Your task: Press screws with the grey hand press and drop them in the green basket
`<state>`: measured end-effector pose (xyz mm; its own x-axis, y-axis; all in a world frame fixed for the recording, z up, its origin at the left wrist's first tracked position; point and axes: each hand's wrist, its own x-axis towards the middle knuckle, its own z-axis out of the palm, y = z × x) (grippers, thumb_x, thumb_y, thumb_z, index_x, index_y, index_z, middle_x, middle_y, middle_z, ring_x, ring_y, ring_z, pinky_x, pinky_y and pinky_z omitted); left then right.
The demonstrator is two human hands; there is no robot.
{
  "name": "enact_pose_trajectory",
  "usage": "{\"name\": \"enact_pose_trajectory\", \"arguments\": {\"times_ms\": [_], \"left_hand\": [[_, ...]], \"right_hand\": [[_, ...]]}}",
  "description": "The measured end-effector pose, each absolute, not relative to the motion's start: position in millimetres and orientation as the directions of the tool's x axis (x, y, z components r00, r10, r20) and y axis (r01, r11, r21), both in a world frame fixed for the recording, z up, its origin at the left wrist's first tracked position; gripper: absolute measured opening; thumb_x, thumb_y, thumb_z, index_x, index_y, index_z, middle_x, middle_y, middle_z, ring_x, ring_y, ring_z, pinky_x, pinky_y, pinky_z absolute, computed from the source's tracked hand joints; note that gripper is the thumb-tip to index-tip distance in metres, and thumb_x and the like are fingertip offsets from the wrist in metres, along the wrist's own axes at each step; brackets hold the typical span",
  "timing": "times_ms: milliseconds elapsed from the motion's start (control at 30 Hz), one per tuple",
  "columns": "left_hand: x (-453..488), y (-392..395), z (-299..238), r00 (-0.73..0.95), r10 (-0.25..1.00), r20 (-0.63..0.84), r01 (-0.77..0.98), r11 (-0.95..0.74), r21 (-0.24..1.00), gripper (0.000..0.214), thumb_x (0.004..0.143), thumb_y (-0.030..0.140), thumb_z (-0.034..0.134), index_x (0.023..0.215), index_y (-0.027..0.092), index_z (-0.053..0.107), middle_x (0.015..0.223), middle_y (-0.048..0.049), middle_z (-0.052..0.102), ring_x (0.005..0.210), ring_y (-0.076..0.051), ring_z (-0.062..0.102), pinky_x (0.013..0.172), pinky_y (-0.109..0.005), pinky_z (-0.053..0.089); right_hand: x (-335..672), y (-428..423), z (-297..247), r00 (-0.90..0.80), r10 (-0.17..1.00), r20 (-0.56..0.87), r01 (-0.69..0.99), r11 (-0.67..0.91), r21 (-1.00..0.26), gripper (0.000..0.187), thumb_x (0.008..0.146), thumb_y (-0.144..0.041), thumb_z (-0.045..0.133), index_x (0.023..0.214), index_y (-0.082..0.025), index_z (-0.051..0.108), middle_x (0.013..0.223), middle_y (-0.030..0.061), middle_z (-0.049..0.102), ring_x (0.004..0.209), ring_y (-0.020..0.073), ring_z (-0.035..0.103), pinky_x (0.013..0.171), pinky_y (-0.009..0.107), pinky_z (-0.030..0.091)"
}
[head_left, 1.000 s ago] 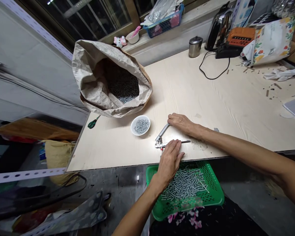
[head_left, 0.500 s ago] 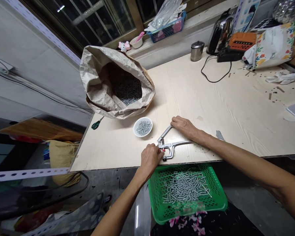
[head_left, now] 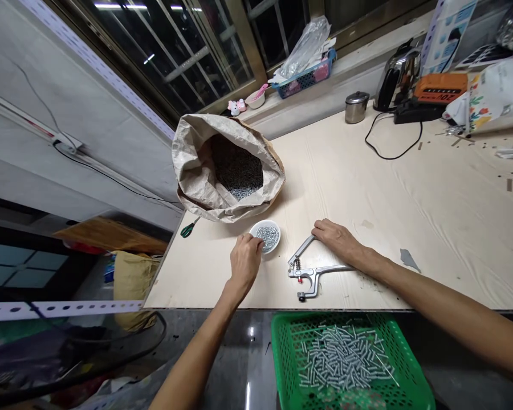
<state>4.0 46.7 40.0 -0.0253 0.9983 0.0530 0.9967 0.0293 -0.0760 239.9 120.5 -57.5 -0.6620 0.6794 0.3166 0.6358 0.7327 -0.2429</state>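
Observation:
My left hand (head_left: 244, 261) reaches into the near edge of a small white bowl (head_left: 265, 236) of little metal pieces, its fingers curled and pinched at the rim. What it holds, if anything, is too small to make out. My right hand (head_left: 337, 238) rests on the upper handle of silver hand pliers (head_left: 310, 272) lying on the pale wooden table (head_left: 389, 193), fingers closed over the handle. The pliers' jaws are open and point toward the table's front edge.
A big paper sack (head_left: 226, 168) full of metal pieces stands behind the bowl, green scissors (head_left: 189, 228) to its left. A green basket (head_left: 346, 359) of finished pieces sits below the table edge. A kettle (head_left: 397, 71), steel cup (head_left: 356, 107) and cord lie far back.
My left hand left the pliers' jaws and moved up and left to the white bowl. My right hand stayed on the pliers' handle. The view shifted, so things sit lower and further right.

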Motion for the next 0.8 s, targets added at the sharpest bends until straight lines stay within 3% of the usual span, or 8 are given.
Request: {"name": "enact_pose_trajectory", "arguments": {"times_ms": [133, 233, 467, 800], "left_hand": [[-4.5, 83.4, 27.5, -0.025, 0.994, -0.105, 0.957, -0.007, -0.289, 0.027, 0.092, 0.017, 0.044, 0.091, 0.012, 0.071, 0.098, -0.012, 0.063, 0.095, -0.024, 0.051, 0.07, -0.031, 0.041], [-2.0, 92.2, 21.9, 0.016, 0.979, -0.205, 0.92, -0.094, -0.38, 0.029, 0.089, 0.007, 0.041, 0.091, 0.008, 0.07, 0.097, -0.0155, 0.063, 0.096, -0.026, 0.05, 0.069, -0.032, 0.041], [0.5, 92.6, 26.5, 0.167, 0.914, -0.37, 0.837, -0.33, -0.437, 0.03, 0.086, -0.002, 0.041, 0.094, 0.006, 0.069, 0.101, -0.0184, 0.062, 0.1, -0.026, 0.05, 0.076, -0.032, 0.043], [-1.2, 93.5, 33.9, 0.163, 0.901, -0.402, 0.829, -0.346, -0.439, 0.03, 0.085, -0.003, 0.04, 0.097, 0.004, 0.067, 0.103, -0.0202, 0.061, 0.102, -0.028, 0.052, 0.076, -0.032, 0.047]], "right_hand": [[238.3, 123.1, -62.6, -0.658, 0.668, 0.347, 0.621, 0.742, -0.252, 0.027, 0.086, 0.001, 0.037, 0.077, -0.018, 0.055, 0.084, 0.0051, 0.057, 0.078, 0.0162, 0.049, 0.06, 0.027, 0.038], [238.6, 125.0, -62.9, -0.674, 0.663, 0.327, 0.617, 0.748, -0.243, 0.028, 0.087, 0.002, 0.036, 0.077, -0.018, 0.054, 0.084, 0.0055, 0.056, 0.078, 0.0166, 0.048, 0.059, 0.027, 0.037], [238.8, 125.4, -60.1, -0.671, 0.689, 0.275, 0.62, 0.724, -0.302, 0.026, 0.087, 0.002, 0.038, 0.079, -0.017, 0.053, 0.085, 0.0054, 0.055, 0.081, 0.0168, 0.048, 0.06, 0.026, 0.034], [240.2, 123.4, -55.1, -0.679, 0.672, 0.296, 0.624, 0.741, -0.25, 0.024, 0.088, 0.0, 0.04, 0.079, -0.018, 0.053, 0.088, 0.0063, 0.055, 0.081, 0.0174, 0.048, 0.06, 0.027, 0.035]]}}
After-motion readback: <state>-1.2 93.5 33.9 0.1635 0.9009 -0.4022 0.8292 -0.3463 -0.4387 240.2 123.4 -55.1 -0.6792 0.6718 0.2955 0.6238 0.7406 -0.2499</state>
